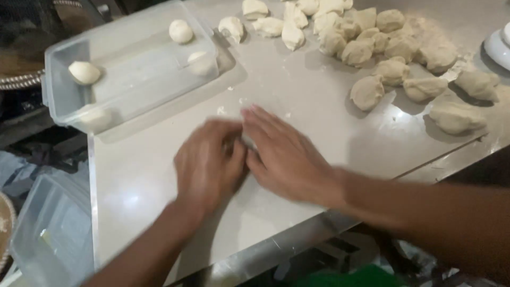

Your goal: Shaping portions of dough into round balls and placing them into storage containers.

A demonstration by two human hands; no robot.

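Both of my hands lie palm-down on the grey steel worktop, cupped side by side. Between my left hand and my right hand a small piece of pale dough shows, mostly hidden under the fingers. The hands are motion-blurred. A clear plastic tub at the far left holds several smooth dough balls, one of them near its left wall. Several rough dough pieces lie in a heap at the far right of the worktop.
A second clear plastic container sits lower left, off the worktop. A white rounded object stands at the right edge. The worktop's front edge runs diagonally just below my wrists. Flour is dusted near the dough heap.
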